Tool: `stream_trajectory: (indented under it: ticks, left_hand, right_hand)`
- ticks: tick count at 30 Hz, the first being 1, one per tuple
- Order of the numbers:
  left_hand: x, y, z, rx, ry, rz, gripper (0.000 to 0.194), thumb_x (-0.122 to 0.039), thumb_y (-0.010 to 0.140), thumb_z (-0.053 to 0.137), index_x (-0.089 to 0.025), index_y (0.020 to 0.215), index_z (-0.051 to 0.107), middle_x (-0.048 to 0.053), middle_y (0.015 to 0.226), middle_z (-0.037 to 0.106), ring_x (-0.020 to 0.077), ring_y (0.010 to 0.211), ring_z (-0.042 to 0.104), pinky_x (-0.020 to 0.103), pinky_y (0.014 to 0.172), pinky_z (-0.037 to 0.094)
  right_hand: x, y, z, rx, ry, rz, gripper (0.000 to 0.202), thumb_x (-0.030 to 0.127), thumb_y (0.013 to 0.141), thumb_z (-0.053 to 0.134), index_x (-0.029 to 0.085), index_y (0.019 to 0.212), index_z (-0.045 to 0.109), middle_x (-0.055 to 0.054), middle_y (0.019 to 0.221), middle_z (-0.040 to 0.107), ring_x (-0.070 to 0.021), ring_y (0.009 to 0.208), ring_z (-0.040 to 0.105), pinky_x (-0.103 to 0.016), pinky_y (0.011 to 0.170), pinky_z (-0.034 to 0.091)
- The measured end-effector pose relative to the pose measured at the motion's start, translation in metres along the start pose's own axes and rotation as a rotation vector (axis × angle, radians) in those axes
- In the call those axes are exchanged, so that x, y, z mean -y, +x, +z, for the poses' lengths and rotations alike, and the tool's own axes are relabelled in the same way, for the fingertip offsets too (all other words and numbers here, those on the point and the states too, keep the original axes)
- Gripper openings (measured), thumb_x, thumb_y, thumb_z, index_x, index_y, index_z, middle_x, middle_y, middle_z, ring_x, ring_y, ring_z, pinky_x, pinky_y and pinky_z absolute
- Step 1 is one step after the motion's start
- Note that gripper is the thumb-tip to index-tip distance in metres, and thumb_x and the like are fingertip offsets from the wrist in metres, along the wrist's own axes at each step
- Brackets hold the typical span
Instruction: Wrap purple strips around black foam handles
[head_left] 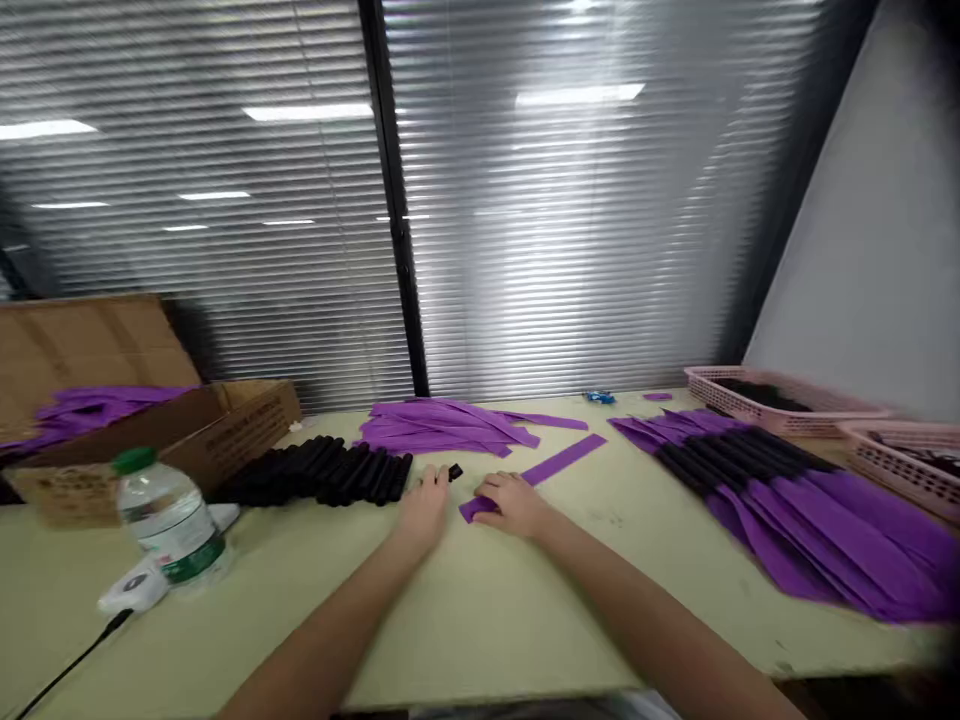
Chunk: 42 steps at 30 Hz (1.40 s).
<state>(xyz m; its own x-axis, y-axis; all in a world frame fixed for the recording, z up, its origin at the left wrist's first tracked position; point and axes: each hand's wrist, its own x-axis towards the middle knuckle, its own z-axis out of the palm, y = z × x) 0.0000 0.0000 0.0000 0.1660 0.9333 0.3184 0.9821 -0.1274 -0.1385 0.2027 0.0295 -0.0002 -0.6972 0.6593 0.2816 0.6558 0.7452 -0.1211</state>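
The left hand (424, 503) lies near the end of a row of black sticks (319, 470) and holds one small black piece (454, 472) at its fingertips; the fingers seem closed on it, though the picture is blurred there. The right hand (514, 503) presses flat, fingers spread, on the near end of a single purple strip (551, 465), which lies on the table (465, 610) and runs away to the right. Pressing it so keeps the strip from sliding.

The black sticks lie side by side, close to the left hand, so they are easy to take. A loose heap of purple strips (442, 425) lies just behind the hands. At the right, more strips with black pieces on them (780, 490) are laid overlapping like a fan, well apart from the raw materials. A water bottle (171, 520) stands at the left, before a cardboard box (225, 430).
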Motion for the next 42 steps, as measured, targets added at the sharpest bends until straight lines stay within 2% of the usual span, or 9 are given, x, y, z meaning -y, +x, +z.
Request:
stream_trajectory:
  ticks: [8, 13, 16, 20, 25, 31, 35, 38, 42]
  left_hand:
    - [-0.008, -0.002, -0.018, -0.088, -0.096, 0.102, 0.040, 0.000, 0.077, 0.046, -0.018, 0.112, 0.049, 0.011, 0.119, 0.052, 0.0262, 0.099, 0.058, 0.040, 0.085, 0.042]
    - [-0.009, -0.005, -0.024, -0.066, -0.165, 0.149, 0.031, -0.004, 0.079, 0.044, -0.018, 0.106, 0.051, 0.008, 0.102, 0.058, 0.0251, 0.093, 0.060, 0.037, 0.082, 0.042]
    - [-0.011, -0.007, -0.024, -0.074, -0.237, 0.157, 0.021, -0.019, 0.089, 0.046, -0.018, 0.110, 0.051, 0.009, 0.104, 0.059, 0.0267, 0.097, 0.060, 0.038, 0.084, 0.043]
    - [-0.012, -0.007, -0.023, -0.076, -0.281, 0.152, 0.034, -0.043, 0.096, 0.042, -0.018, 0.117, 0.050, 0.011, 0.109, 0.059, 0.0290, 0.100, 0.061, 0.039, 0.084, 0.045]
    - [-0.010, -0.003, -0.018, -0.047, -0.295, 0.134, 0.029, -0.036, 0.099, 0.038, -0.017, 0.117, 0.050, 0.011, 0.107, 0.061, 0.0267, 0.093, 0.064, 0.035, 0.074, 0.047]
    - [-0.007, -0.002, -0.013, -0.129, -0.365, 0.179, 0.024, -0.028, 0.098, 0.037, -0.016, 0.116, 0.050, 0.012, 0.108, 0.062, 0.0276, 0.100, 0.061, 0.039, 0.082, 0.047]
    - [-0.006, -0.002, -0.009, -0.174, -0.468, 0.163, 0.027, -0.025, 0.099, 0.033, -0.015, 0.120, 0.047, 0.014, 0.112, 0.061, 0.0273, 0.105, 0.059, 0.041, 0.089, 0.046]
    - [-0.004, -0.001, -0.007, -0.160, -0.542, 0.160, 0.029, -0.030, 0.098, 0.035, -0.016, 0.121, 0.046, 0.015, 0.115, 0.060, 0.0277, 0.108, 0.058, 0.042, 0.090, 0.046]
    - [-0.002, -0.001, -0.006, -0.158, -0.629, 0.213, 0.029, -0.033, 0.099, 0.033, -0.016, 0.117, 0.047, 0.014, 0.114, 0.060, 0.0272, 0.106, 0.059, 0.043, 0.090, 0.047]
  right_hand:
    - [0.001, -0.002, 0.003, -0.016, -0.022, 0.024, 0.038, 0.050, 0.090, 0.056, 0.017, 0.106, 0.062, -0.011, 0.108, 0.060, -0.0264, 0.099, 0.055, -0.040, 0.084, 0.042]
    - [0.001, 0.000, 0.006, -0.016, -0.043, -0.005, 0.039, 0.050, 0.091, 0.054, 0.016, 0.107, 0.062, -0.011, 0.105, 0.060, -0.0262, 0.095, 0.055, -0.040, 0.082, 0.043]
    - [-0.001, 0.001, 0.008, -0.030, -0.034, -0.035, 0.035, 0.049, 0.092, 0.054, 0.020, 0.109, 0.063, -0.010, 0.108, 0.059, -0.0255, 0.095, 0.054, -0.040, 0.083, 0.043]
    - [-0.001, 0.000, 0.009, -0.050, 0.021, -0.002, 0.031, 0.045, 0.090, 0.058, 0.019, 0.106, 0.063, -0.010, 0.104, 0.060, -0.0259, 0.093, 0.054, -0.041, 0.082, 0.043]
    - [0.002, 0.000, 0.009, -0.112, 0.181, 0.013, 0.025, 0.029, 0.083, 0.065, 0.015, 0.102, 0.057, -0.011, 0.102, 0.061, -0.0244, 0.092, 0.055, -0.038, 0.083, 0.044]
    - [0.003, 0.000, 0.010, -0.154, 0.223, -0.042, 0.031, 0.015, 0.085, 0.057, 0.017, 0.115, 0.052, -0.010, 0.108, 0.062, -0.0231, 0.098, 0.058, -0.036, 0.085, 0.045]
    - [0.003, 0.000, 0.008, -0.215, 0.205, -0.028, 0.029, 0.030, 0.090, 0.059, 0.020, 0.117, 0.056, -0.009, 0.107, 0.062, -0.0245, 0.100, 0.058, -0.039, 0.086, 0.045]
    - [0.003, 0.000, 0.004, -0.253, 0.200, 0.014, 0.046, 0.047, 0.085, 0.065, 0.022, 0.122, 0.055, -0.009, 0.107, 0.060, -0.0249, 0.098, 0.058, -0.039, 0.086, 0.046]
    - [0.004, -0.001, -0.001, -0.331, 0.212, 0.058, 0.049, 0.050, 0.090, 0.057, 0.024, 0.130, 0.049, -0.010, 0.111, 0.059, -0.0254, 0.103, 0.057, -0.039, 0.087, 0.049]
